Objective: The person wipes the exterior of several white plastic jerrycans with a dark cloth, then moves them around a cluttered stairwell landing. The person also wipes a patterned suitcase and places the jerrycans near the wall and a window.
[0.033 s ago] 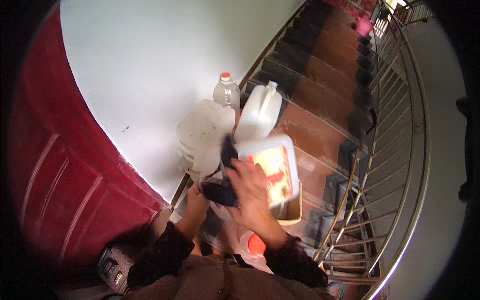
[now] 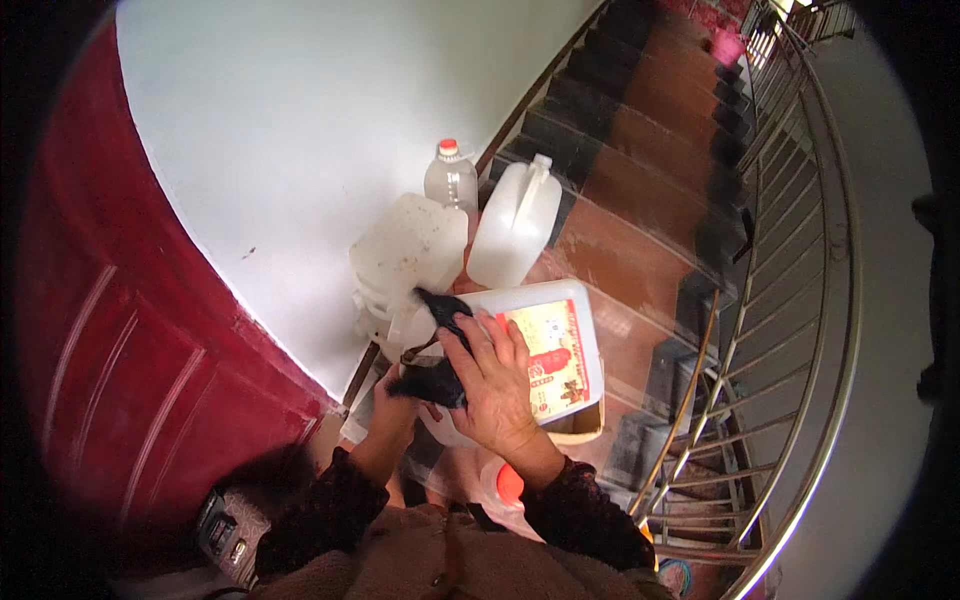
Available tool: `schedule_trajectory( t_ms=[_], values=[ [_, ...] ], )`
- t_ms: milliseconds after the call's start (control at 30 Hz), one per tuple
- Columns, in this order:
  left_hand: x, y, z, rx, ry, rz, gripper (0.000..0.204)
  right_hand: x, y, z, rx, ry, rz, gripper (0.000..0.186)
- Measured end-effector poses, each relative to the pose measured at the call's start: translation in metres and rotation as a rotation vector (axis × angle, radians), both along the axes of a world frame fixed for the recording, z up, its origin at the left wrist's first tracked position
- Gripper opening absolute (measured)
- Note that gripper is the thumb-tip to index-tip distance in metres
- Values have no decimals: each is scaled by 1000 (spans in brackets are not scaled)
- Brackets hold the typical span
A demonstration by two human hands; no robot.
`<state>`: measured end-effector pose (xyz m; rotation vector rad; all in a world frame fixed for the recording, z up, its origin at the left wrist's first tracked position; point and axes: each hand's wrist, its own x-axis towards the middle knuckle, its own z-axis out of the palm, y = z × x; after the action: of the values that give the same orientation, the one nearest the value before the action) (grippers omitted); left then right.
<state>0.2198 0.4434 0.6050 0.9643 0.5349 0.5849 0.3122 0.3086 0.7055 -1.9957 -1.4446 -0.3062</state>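
A whitish plastic container (image 2: 590, 330) with a yellow and red label lies tilted in front of me. My right hand (image 2: 493, 385) presses a black cloth (image 2: 436, 380) onto its left part, fingers bent over the cloth. Part of the cloth sticks out beyond my fingertips toward the wall. My left hand (image 2: 393, 408) is closed at the container's near left edge, its fingers mostly hidden by the cloth. Below my right wrist stands a clear bottle with a red cap (image 2: 510, 485).
By the wall stand a cut-open whitish jug (image 2: 410, 240), a clear red-capped bottle (image 2: 452, 185) and a white jug (image 2: 515, 220). A cardboard box (image 2: 580, 425) shows under the container. Stairs (image 2: 640, 180) rise beyond; a metal railing (image 2: 850, 300) curves along the right, a red door (image 2: 130, 370) along the left.
My right hand and the cloth have shifted slightly on the container, the cloth's loose end swinging a little left. The label has turned slightly and is sharper now.
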Motion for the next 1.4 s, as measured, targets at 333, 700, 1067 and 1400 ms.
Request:
schedule_trajectory(
  t_ms=[333,700,1067,1400],
  values=[
    [-91,-42,-22,502,185,108,46,63,-143,-121,538,704,-450,38],
    [-117,-74,2,1044,32,142,28,39,-153,-162,-160,318,-173,46],
    [-308,-85,-114,-370,272,910,24,-23,-275,-335,-465,1426,-154,30],
    [-577,-115,-289,-615,1,1841,9,-50,-164,-295,-750,1434,265,31]
  ],
)
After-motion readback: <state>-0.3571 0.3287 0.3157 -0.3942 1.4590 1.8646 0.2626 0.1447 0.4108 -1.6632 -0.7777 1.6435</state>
